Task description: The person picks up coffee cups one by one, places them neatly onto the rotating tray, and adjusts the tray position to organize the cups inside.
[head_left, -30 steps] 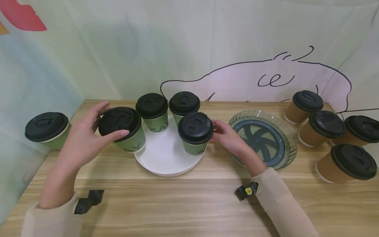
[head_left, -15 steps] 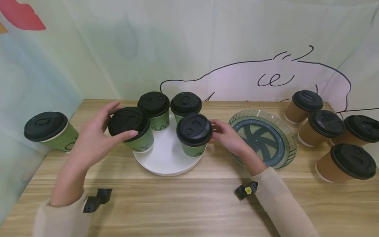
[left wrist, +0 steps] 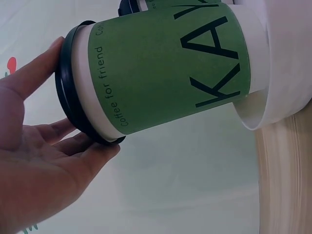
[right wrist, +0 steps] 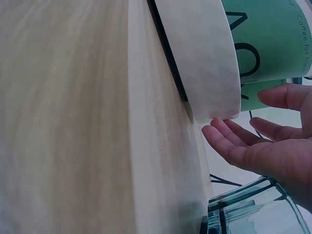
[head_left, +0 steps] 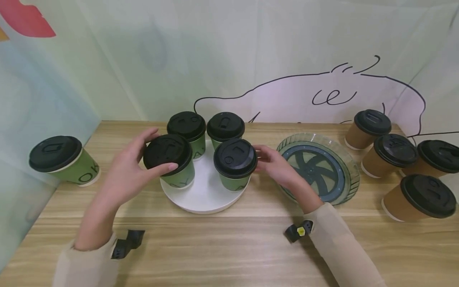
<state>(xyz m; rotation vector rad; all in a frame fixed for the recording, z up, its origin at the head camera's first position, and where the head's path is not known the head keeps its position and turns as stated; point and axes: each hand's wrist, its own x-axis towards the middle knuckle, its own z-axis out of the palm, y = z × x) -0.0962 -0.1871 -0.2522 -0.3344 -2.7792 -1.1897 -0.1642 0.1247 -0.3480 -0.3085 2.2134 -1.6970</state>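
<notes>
In the head view, my left hand grips a green paper coffee cup by its black lid, thumb in front and fingers behind. The cup is over the left part of a round white stand; whether its base rests there I cannot tell. In the left wrist view, the cup shows "KAY" lettering. Three other lidded green cups stand on the white stand, the front right cup being nearest my right hand. In the right wrist view, that hand's extended fingertips are at the stand's rim, seemingly touching it.
Another green cup stands at the left of the wooden table. Right of the white stand sits a clear ribbed dish with a blue spoked pattern. Several brown lidded cups stand at the far right. A printed cloth hangs behind.
My left hand has carried the green cup rightward over the white stand, a little lower and nearer at the end. The right hand has stayed almost still beside the stand.
</notes>
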